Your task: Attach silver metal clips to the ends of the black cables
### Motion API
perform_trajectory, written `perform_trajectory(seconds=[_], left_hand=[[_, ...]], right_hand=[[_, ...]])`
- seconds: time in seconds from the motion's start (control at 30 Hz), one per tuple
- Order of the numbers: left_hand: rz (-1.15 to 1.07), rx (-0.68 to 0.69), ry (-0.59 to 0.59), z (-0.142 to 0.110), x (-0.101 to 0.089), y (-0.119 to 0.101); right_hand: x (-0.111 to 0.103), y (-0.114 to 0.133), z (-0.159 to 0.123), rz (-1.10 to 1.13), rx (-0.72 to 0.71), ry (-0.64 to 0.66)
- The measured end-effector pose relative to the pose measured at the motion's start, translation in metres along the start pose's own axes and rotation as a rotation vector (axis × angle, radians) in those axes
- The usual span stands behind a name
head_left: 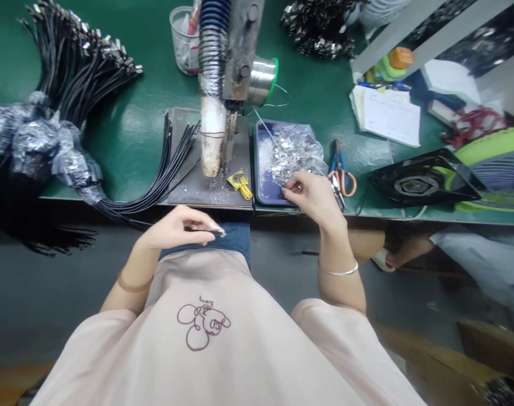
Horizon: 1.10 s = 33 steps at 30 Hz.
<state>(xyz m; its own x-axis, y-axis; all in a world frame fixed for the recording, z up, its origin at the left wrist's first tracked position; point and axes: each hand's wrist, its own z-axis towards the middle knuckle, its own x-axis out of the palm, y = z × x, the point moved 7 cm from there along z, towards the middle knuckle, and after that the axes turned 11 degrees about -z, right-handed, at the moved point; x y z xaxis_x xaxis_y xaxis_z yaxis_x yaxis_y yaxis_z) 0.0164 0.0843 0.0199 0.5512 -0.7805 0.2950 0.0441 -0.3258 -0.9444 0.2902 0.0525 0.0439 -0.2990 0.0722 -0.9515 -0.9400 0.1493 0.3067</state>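
Hands (pixel 187 226) (pixel 311 197) near blue tray (pixel 261 194), overhead nozzle (pixel 212 138) between, scissors (pixel 340 172) beside.

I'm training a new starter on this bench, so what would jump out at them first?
Probably the big fan of black cables with shiny metal ends, at upper left. Next, the thick ribbed hose hanging over the dark board mid-bench, and the blue tray of small metal parts beside it.

Pale pink tee w/ maroon cartoon print, bangle each wrist.
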Motion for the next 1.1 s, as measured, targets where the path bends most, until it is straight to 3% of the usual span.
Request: perform_trajectory(seconds=[0.07,0.17,0.23,0.43,0.6,0.77,0.97,1.1], left_hand=[[-0.056,-0.020,-0.018,0.011,0.010,0.006],[-0.143,0.063,-0.235,0.025,0.005,0.012],[-0.191,0.108,-0.315,0.029,0.002,0.014],[-0.222,0.148,-0.412,0.030,-0.003,0.016],[-0.164,0.172,-0.501,0.027,-0.008,0.018],[-0.071,0.235,-0.475,0.026,-0.005,0.012],[0.209,0.321,-0.515,0.020,0.003,0.000],[0.078,0.247,-0.427,0.022,0.010,0.005]], right_hand=[[-0.010,0.003,-0.007,0.006,0.046,-0.142],[-0.028,0.013,-0.025,0.088,0.117,-0.388],[-0.031,0.023,-0.036,0.206,0.145,-0.486],[0.006,0.067,-0.044,0.667,0.102,-0.354],[0.030,0.097,-0.041,0.639,0.035,-0.387],[0.051,0.102,-0.032,0.713,0.017,-0.246],[0.054,0.102,-0.032,0.778,0.000,-0.211],[0.041,0.111,-0.042,0.641,-0.060,-0.398]])
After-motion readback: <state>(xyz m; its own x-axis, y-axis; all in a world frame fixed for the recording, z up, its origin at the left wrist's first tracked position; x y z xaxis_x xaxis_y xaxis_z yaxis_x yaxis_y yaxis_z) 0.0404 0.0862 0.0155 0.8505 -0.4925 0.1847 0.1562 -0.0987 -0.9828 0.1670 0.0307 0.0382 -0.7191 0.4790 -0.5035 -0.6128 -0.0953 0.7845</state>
